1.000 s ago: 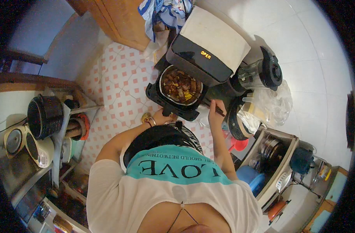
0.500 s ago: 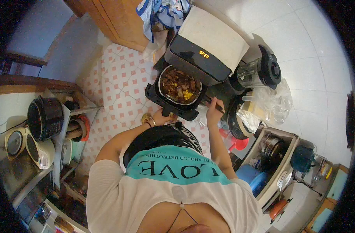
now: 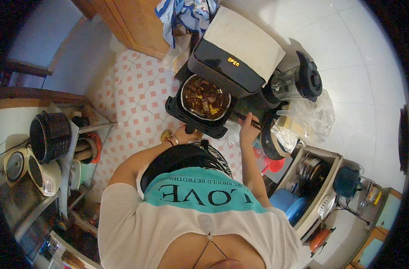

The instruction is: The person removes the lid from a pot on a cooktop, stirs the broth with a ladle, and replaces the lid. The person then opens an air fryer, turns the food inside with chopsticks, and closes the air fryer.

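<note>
An air fryer (image 3: 227, 62) with a lit "OPEN" display stands in front of me. Its black drawer (image 3: 175, 111) is pulled out and holds a round lined basket of browned meat pieces (image 3: 205, 97) with yellow bits. My left hand (image 3: 185, 134) is closed around the drawer's front handle, with its fingers partly hidden. In my right hand (image 3: 248, 129), to the right of the drawer, are dark chopsticks (image 3: 255, 123). They point left toward the basket's edge, and their tips are hard to make out against the dark drawer.
A blender (image 3: 296, 83) and a clear plastic bag (image 3: 314, 112) are right of the fryer. Lower right stands a crate (image 3: 330, 163) with pans and a blue basin (image 3: 288, 207). A black pot (image 3: 50, 136) sits on the left shelf. Below lies a checkered floor (image 3: 137, 89).
The view has shifted slightly. My right hand and the chopsticks have tilted a little beside the drawer. My left hand keeps its hold on the handle.
</note>
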The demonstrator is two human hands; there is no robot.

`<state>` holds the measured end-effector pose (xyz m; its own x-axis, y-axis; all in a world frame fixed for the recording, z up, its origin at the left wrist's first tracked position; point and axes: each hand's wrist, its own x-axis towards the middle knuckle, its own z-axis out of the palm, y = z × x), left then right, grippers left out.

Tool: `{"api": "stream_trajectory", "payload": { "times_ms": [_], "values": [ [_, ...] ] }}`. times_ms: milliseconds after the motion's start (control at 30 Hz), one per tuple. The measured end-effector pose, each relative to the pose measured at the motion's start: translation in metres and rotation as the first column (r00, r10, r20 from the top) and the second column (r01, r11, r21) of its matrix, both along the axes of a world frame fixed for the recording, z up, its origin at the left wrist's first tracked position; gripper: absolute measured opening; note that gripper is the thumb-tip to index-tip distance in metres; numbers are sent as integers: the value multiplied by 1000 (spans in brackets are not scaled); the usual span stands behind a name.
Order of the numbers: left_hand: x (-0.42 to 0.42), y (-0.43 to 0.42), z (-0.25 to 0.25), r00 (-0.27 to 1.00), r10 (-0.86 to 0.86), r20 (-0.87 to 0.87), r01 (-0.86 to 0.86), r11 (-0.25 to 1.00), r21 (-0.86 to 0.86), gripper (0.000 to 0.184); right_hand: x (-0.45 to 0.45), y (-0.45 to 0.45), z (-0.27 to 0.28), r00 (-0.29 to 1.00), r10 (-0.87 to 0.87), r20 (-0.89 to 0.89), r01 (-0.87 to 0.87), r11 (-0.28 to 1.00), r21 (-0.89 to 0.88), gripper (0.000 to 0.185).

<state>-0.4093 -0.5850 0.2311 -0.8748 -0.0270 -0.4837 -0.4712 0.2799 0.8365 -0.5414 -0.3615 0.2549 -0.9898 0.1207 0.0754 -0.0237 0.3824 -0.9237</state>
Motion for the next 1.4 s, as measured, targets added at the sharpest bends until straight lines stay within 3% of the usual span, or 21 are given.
{"api": "stream_trajectory", "payload": {
  "times_ms": [33,133,233,367,467,567,667,767,900,1000,1167,1233,1400],
  "values": [
    [1,1,-4,1000,13,24,-13,999,-31,50,3,-9,19,999,16,33,-14,999,-40,23],
    [4,3,-28,999,46,6,-46,997,-54,53,6,-14,32,962,180,-204,-117,950,288,17],
    [6,7,-26,997,71,-25,-73,993,-98,55,6,-31,38,873,336,-352,-281,939,200,10],
    [7,8,-38,996,85,-41,-87,995,-50,54,12,-27,33,900,384,-208,-330,910,252,9],
    [8,7,-34,996,91,-16,-91,995,-36,54,16,-22,40,950,307,51,-305,885,351,11],
    [6,5,-21,997,65,-30,-68,992,-110,53,13,-31,50,957,277,-88,-257,948,186,13],
    [5,6,-22,999,38,-4,-38,993,-112,55,1,-39,36,937,340,-80,-341,940,1,14],
    [5,5,-25,997,48,52,-48,999,-17,57,-5,-47,26,934,331,-132,-335,942,-5,15],
    [4,3,-21,993,19,113,-14,999,-53,60,-11,-49,12,955,294,-48,-295,955,-9,13],
    [7,2,-31,999,-21,43,21,1000,-18,60,-11,-51,4,958,278,-70,-281,959,-30,11],
    [8,1,-32,994,-94,-53,87,989,-116,58,-15,-47,-9,961,255,-108,-256,967,-3,15],
    [6,-2,-10,996,-80,-46,77,995,-62,56,-16,-48,-8,953,264,-150,-264,964,19,15],
    [9,2,-32,993,-35,-113,27,997,-73,45,-18,-61,6,901,343,-266,-334,939,80,13]
  ]
}}
